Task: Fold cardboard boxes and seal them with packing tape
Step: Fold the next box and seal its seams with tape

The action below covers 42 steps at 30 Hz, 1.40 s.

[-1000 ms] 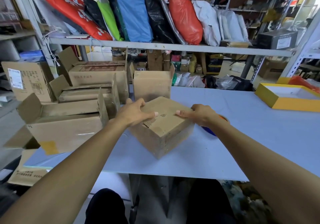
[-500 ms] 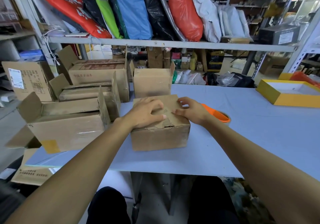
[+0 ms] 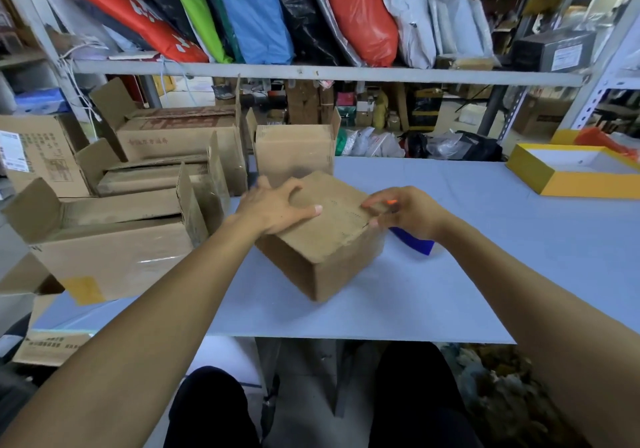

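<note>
A small closed cardboard box (image 3: 325,243) sits on the pale blue table (image 3: 485,260), one corner turned toward me. My left hand (image 3: 273,208) lies on the box's top with spread, slightly arched fingers. At the top's right edge, the fingertips of my right hand (image 3: 408,212) touch the cardboard. A tape dispenser (image 3: 414,242) lies behind my right hand; only a blue and white part and a sliver of orange show. The frame is blurred, so the seam on the box top is hard to read.
Several open cardboard boxes (image 3: 114,257) are stacked along the table's left side, and another open box (image 3: 294,149) stands just behind the one under my hands. A yellow tray (image 3: 568,177) sits at the far right. A metal shelf (image 3: 346,73) with bagged goods runs across the back.
The box has turned under my hands, from square-on to corner-first. My right hand slid to the top's right edge and now covers most of the orange dispenser.
</note>
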### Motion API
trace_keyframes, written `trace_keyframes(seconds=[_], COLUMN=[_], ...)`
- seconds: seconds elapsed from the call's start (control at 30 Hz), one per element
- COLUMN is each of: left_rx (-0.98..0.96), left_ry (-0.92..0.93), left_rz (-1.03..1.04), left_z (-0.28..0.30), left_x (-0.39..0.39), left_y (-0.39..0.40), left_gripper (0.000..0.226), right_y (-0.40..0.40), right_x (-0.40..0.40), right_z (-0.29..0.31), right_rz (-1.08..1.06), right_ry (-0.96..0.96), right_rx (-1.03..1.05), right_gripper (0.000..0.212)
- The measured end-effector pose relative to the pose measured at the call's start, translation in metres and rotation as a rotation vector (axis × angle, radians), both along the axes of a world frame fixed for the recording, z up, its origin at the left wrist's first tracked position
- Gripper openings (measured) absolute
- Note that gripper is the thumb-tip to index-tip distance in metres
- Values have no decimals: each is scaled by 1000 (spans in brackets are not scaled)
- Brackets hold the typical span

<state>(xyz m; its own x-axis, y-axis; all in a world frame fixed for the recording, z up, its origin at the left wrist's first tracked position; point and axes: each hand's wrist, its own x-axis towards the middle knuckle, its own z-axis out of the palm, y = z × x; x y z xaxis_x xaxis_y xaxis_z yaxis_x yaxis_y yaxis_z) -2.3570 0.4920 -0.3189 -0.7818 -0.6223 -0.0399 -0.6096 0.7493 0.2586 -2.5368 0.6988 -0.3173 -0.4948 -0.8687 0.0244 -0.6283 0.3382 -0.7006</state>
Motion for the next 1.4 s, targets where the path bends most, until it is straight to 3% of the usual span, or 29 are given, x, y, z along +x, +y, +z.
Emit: trace_keyframes(seconds=[0.13,0.27,0.37,0.47,0.53,0.63,0.7,0.77,0.9,1.07,1.3,1.4], left_rx=[28,-53,-157,-134,-138,-128,-109,-79,-45,-50,-133,-135], left_ry=[-20,-63,1,-61,-94,-59,-80,-139,-166,-141,-168,-129], left_rz=[-5,19,-57,-195,-204,-219,-252,-283,-325,-372,-382,-368], left_z=[-6,-5,0,1,1,1,1,3,2,0,0,1], left_x=[4,4,0,-11,-16,-18,-16,-15,-17,-12,-17,-22], left_y=[0,6,16,27,33,39,43,44,42,44,49,49], left_gripper=[86,91,73,76,79,83,95,115,134,134,120,108], right_y=[1,-5,-11,-14,-9,3,9,11,13,12,21,28], right_x=[-2,12,16,17,11,-7,-16,-23,-31,-33,-32,-31], right_z=[-9,-13,-17,-23,-26,-33,-40,-47,-50,-54,-47,-40], right_rz=[-130,-128,-117,-67,-117,-338,-402,-367,-323,-257,-300,-380], right_ry=[151,-184,-251,-319,-113,375,490,520,551,603,608,492], right_rx=[-121,-159,-150,-179,-179,-16,180,335,394,365,97,-16], right_gripper=[25,33,49,44,38,35,40,47,54,67,54,54])
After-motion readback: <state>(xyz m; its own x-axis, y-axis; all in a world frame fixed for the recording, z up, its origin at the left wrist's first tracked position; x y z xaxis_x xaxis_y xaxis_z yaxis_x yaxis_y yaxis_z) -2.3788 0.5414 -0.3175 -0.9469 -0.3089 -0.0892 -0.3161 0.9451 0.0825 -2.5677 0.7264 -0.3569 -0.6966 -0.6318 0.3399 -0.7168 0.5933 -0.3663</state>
